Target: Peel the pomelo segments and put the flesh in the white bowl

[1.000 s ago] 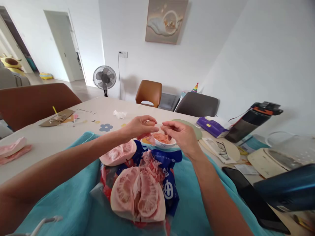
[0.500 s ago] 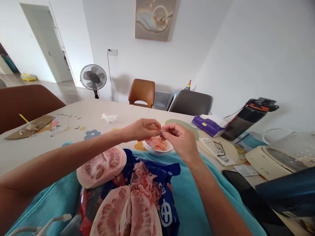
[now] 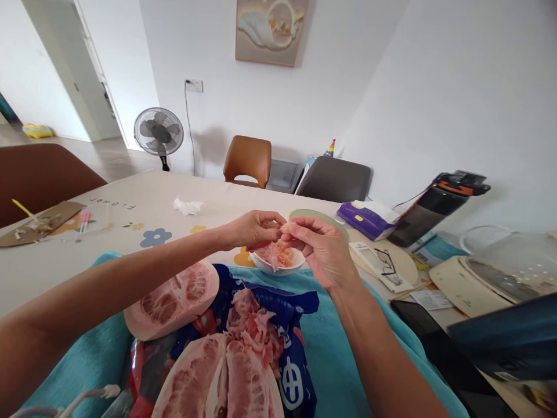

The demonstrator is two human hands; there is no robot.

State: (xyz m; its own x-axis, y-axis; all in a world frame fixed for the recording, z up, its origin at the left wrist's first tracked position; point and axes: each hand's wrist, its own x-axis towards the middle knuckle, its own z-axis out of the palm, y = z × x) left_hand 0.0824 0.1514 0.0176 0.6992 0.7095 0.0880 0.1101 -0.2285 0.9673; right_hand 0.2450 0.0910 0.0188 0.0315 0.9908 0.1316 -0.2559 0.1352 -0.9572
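Above a white bowl [image 3: 281, 270] of pink pomelo flesh, my left hand [image 3: 255, 230] and my right hand [image 3: 321, 247] meet with their fingertips pinched. Between them is a small pale-pink piece of pomelo [image 3: 286, 228], partly covered by the fingers. A strip of pink membrane [image 3: 274, 255] hangs below my left fingers over the bowl. Nearer me lies an opened pomelo shell [image 3: 191, 380] with hollowed pink sections. Another pomelo rind piece [image 3: 176, 299] sits under my left forearm. Torn membranes [image 3: 255, 322] are heaped on a blue printed bag [image 3: 293, 371].
A teal towel [image 3: 333, 354] covers the table's near side. To the right are a black phone-like slab [image 3: 429, 342], a dark blue bottle [image 3: 509, 337], eyeglasses [image 3: 386, 262], a purple tissue pack [image 3: 365, 220] and a tilted black bottle [image 3: 429, 209]. Crumpled tissue [image 3: 188, 207] lies further back.
My fingers have shifted slightly around the pomelo piece, which shows more clearly now. A membrane strip now hangs below my left fingers. The whole view has moved a little.
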